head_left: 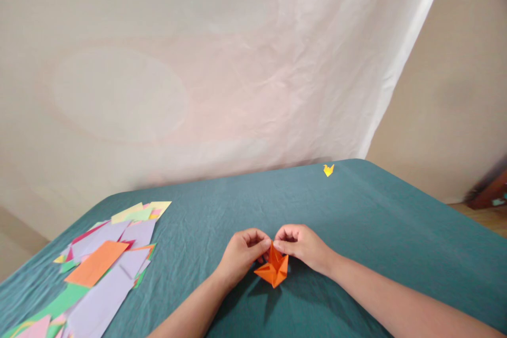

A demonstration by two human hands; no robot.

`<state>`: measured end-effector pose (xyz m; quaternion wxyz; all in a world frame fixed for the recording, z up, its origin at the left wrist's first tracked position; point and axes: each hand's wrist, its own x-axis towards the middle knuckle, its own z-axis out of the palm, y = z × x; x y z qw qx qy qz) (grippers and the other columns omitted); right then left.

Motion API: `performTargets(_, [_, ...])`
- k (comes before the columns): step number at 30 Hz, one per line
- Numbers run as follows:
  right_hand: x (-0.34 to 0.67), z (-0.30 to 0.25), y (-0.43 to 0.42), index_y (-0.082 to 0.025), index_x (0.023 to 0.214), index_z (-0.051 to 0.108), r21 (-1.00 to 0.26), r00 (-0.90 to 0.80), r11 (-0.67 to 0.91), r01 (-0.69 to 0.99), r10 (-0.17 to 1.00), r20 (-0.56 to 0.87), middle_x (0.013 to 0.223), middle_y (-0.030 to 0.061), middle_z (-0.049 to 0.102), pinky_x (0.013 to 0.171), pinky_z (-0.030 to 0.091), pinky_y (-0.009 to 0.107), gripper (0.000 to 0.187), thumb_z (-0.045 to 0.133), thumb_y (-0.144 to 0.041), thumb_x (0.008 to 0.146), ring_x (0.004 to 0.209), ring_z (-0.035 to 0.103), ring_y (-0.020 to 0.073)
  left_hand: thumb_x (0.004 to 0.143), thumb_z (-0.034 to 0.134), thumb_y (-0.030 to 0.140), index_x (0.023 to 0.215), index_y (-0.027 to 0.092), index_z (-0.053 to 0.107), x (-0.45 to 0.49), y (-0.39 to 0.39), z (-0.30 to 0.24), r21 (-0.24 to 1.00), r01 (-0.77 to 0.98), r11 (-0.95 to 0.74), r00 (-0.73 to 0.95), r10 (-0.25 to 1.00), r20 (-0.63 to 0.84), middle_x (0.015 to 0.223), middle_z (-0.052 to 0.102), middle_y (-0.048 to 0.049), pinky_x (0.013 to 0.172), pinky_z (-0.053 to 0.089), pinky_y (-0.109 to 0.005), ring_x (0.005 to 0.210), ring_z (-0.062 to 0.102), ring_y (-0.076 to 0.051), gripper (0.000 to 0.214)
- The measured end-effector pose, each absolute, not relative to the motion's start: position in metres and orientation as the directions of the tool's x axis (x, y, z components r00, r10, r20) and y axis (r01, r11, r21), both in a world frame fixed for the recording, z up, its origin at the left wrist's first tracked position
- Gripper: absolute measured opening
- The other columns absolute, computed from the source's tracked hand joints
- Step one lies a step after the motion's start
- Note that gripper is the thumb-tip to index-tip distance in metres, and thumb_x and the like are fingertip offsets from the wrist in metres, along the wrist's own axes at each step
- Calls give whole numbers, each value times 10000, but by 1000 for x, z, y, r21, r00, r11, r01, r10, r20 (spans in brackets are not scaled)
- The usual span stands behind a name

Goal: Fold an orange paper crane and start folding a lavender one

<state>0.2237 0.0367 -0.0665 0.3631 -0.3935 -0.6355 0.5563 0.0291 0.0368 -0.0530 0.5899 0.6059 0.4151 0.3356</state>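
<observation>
Orange folded paper (273, 268) pinched at its top by left hand (242, 253) and right hand (303, 245), fingers closed, above teal surface (376, 222)

Fingers (262, 246) cover part of orange fold (274, 270) — paper pile (103, 288) cropped left.

coloured paper sheets (103, 269): well left of left hand (241, 253) | yellow folded figure (328, 170): well beyond right hand (303, 245) | teal cloth (396, 232): under both hands | white backdrop (237, 63): behind

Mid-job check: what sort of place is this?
Likely a makeshift paper-craft spot: a teal-clothed table, a pile of coloured paper sheets, a white sheet hung behind, an orange folded paper being worked.
</observation>
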Motion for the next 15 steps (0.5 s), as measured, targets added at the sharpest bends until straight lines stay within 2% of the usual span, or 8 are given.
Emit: performTargets(15, [223,-65,35,-161,749,606,-994,-437,70,83,899,26,636,-27,572,542,357,212,208,643,-359,800,557,475,98,827,600,372,779,137,620,36,28,-46,968,238,-72,350,936,-16,653,611,-7,554,415,-210,579,540,-116,241])
